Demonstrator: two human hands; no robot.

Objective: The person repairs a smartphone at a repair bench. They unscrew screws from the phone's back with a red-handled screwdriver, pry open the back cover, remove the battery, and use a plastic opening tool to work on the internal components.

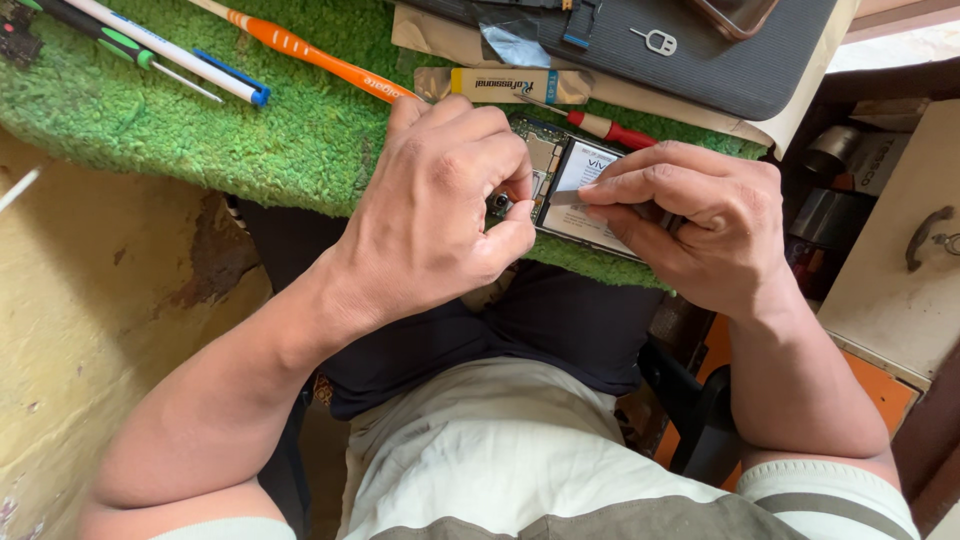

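An opened smartphone lies at the near edge of a green shaggy mat, its circuit board and white-labelled battery exposed. My left hand covers the phone's left end, fingers curled and pinching at a small part by the camera module. My right hand grips the phone's right side, with the fingertips pressing a thin flat piece on the battery. What the left fingers hold is hidden.
An orange-handled screwdriver, a red-handled screwdriver, a green-and-black tool, a white and blue pen and a small packet lie on the mat. A dark case with a SIM pin sits beyond. A yellow wall is left, cluttered shelves right.
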